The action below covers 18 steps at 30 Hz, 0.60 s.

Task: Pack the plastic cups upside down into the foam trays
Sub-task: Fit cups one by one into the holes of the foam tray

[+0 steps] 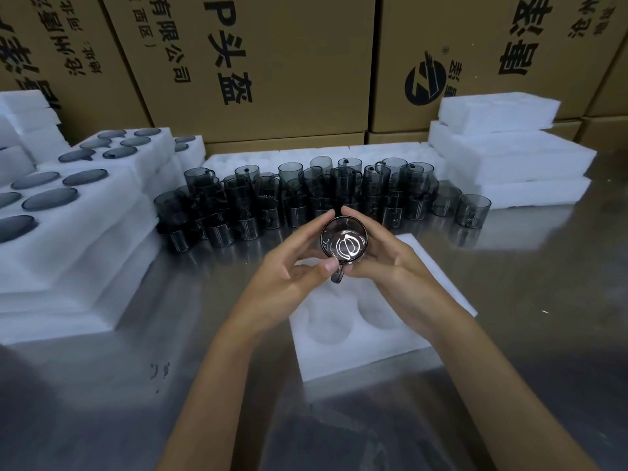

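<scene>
A smoky transparent plastic cup [344,242] with a handle is held above a white foam tray [360,345]. Its round face is turned toward me and its handle points down. My left hand [292,263] and my right hand [384,256] both grip the cup, fingers curled round its sides. The tray lies on the steel table below my hands, and two round pockets in it show with nothing in them. Its far part is hidden by my hands. A crowd of several more dark cups [306,198], stacked in layers, stands just beyond.
Foam trays [102,212] filled with upside-down cups are stacked at the left. More white foam trays [509,154] are piled at the back right. Cardboard boxes [272,62] form a wall behind. A lone cup [473,210] stands at the right end of the row.
</scene>
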Motion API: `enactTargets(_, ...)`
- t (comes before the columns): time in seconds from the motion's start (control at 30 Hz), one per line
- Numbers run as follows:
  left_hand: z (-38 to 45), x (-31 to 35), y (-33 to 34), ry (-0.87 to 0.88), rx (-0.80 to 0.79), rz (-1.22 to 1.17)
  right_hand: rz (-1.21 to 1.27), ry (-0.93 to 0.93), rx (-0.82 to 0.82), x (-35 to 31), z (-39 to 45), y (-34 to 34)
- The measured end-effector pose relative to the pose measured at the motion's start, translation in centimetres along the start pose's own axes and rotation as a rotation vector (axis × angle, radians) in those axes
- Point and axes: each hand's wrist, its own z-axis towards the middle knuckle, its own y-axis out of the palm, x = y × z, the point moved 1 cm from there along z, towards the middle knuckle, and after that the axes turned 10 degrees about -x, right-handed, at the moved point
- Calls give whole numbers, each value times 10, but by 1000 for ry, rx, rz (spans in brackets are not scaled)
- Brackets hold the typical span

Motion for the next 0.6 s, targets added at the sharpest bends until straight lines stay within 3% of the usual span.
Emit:
enactTargets(0.23,-1,-3,-7,20,38,18,-187,86,6,-8,-3,-1)
enactTargets(0.33,0,-7,-10,24,152,-2,-610,162,101,-12,-8,-19)
enactTargets(0.4,0,-10,-12,13,200,-35,-876,281,75,-7,-11,-28)
enactTargets(0.6,-1,-13,-20,-62,225,-9,-856,282,56,6,-11,-36)
